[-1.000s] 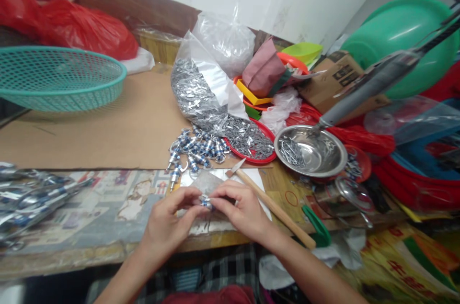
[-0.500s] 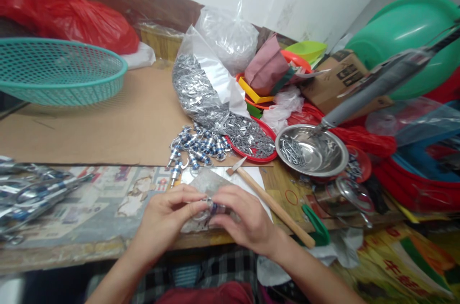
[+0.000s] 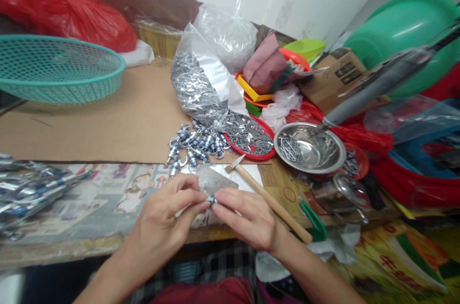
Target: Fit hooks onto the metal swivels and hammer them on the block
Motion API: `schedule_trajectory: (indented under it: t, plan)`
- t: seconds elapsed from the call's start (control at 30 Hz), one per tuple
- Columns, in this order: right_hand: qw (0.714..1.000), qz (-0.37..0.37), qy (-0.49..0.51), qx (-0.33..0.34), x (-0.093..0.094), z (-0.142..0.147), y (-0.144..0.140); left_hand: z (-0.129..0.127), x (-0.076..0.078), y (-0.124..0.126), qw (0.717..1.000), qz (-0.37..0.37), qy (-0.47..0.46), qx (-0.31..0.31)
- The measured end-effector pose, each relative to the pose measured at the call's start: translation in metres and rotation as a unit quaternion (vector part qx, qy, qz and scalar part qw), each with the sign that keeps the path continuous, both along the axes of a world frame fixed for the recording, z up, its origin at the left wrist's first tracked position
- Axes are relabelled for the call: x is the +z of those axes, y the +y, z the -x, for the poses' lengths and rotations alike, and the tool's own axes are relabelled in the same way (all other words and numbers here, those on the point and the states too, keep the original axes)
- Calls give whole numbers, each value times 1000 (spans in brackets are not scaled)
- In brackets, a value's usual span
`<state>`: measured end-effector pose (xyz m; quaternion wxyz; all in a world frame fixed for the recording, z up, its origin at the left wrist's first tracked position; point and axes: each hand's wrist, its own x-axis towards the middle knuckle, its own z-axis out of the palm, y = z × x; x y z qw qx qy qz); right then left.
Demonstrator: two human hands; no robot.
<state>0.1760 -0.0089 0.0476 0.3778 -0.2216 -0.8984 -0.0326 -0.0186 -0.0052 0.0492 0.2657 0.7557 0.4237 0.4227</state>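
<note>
Left hand (image 3: 163, 220) and right hand (image 3: 247, 218) pinch one small blue-silver fitting (image 3: 211, 199) between fingertips, over the metal plate (image 3: 212, 184) at the bench edge; fingers narrow; best to hold it low and square; hammer (image 3: 268, 198) lies just beside.

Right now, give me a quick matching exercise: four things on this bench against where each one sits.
Things:
1. small blue-and-silver part
2. hammer
3. steel bowl
4. teal basket

Places:
A. far left on the cardboard
B. pinched between both hands' fingertips
C. right of the red tray, holding nails
D. lying just right of the right hand

Pairs: 1-B, 2-D, 3-C, 4-A
</note>
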Motion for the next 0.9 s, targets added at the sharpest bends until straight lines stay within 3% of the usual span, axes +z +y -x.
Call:
schedule_trajectory:
  t: [0.07, 0.13, 0.27, 0.37, 0.47, 0.5, 0.57, 0.6, 0.63, 0.77, 0.9]
  plan:
    - [998, 39, 51, 0, -2, 3, -2, 1, 3, 1, 998, 52, -25, -12]
    - [986, 108, 123, -15, -3, 8, -4, -1, 2, 1, 985, 156, -75, -1]
    - [926, 278, 243, -81, -8, 17, -9, -13, -11, -5, 912, 335, -220, 83]
    - [880, 374, 264, -124, -11, 17, -11, -24, -23, -12, 868, 375, -312, 93]
    - [873, 447, 169, -100, -9, 7, 1, -29, -31, -16, 852, 395, -329, 102]
    - [881, 447, 109, -115, -8, 1, 11, -30, -33, -16, 848, 405, -325, 102]
    - [895, 392, -12, -212, -7, -17, 40, -30, -34, -16, 841, 422, -323, 101]
    - [887, 320, -65, -327, -8, -28, 58, -31, -34, -16, 838, 424, -328, 103]
    - [874, 295, -79, -379, -10, -40, 76, -31, -34, -16, 835, 424, -335, 107]
    - [840, 288, -155, -433, -27, -73, 136, -32, -35, -17, 830, 420, -352, 101]
    - [830, 291, -201, -431, -37, -77, 160, -31, -36, -18, 823, 436, -354, 83]
